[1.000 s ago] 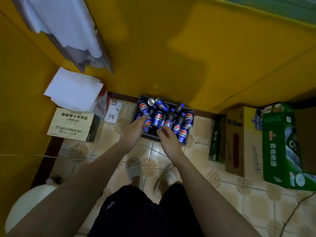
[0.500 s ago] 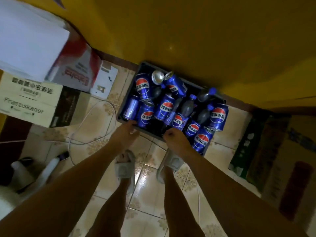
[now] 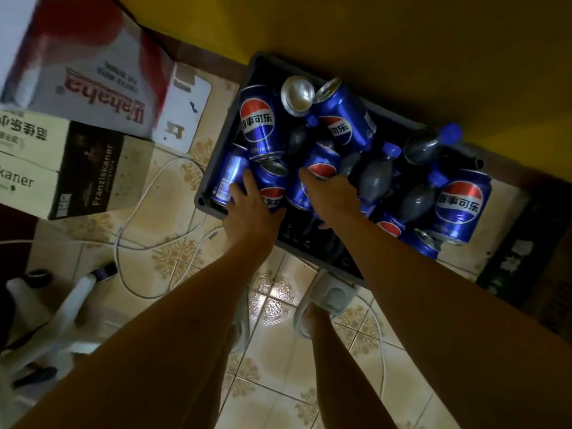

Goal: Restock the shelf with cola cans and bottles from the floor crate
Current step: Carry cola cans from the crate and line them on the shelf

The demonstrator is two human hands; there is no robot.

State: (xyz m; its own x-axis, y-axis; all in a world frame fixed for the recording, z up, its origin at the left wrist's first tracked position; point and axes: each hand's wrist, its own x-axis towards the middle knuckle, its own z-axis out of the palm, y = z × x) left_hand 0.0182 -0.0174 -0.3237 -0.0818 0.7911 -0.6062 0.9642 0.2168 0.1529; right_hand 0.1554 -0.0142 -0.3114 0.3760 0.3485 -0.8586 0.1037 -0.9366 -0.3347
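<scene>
Dark floor crate (image 3: 213, 209) seen from above, set against the yellow wall (image 3: 402, 57) on the tiled floor (image 3: 278, 351); its near rim is partly covered by both forearms. Left hand (image 3: 252, 209) lies on the cola cans (image 3: 261, 125) at the crate's left end, fingers (image 3: 249, 181) slightly spread and touching two cans. Right hand (image 3: 332, 196) reaches among the cans at centre; its fingers are hidden underneath, so their hold cannot be told. About nine cans and four blue-capped cola bottles (image 3: 376, 178) show, several overlapped, so the count is uncertain. Three cardboard boxes (image 3: 93, 168) at left are cut by the picture edge. A white cable (image 3: 130, 218) loops across the floor.
</scene>
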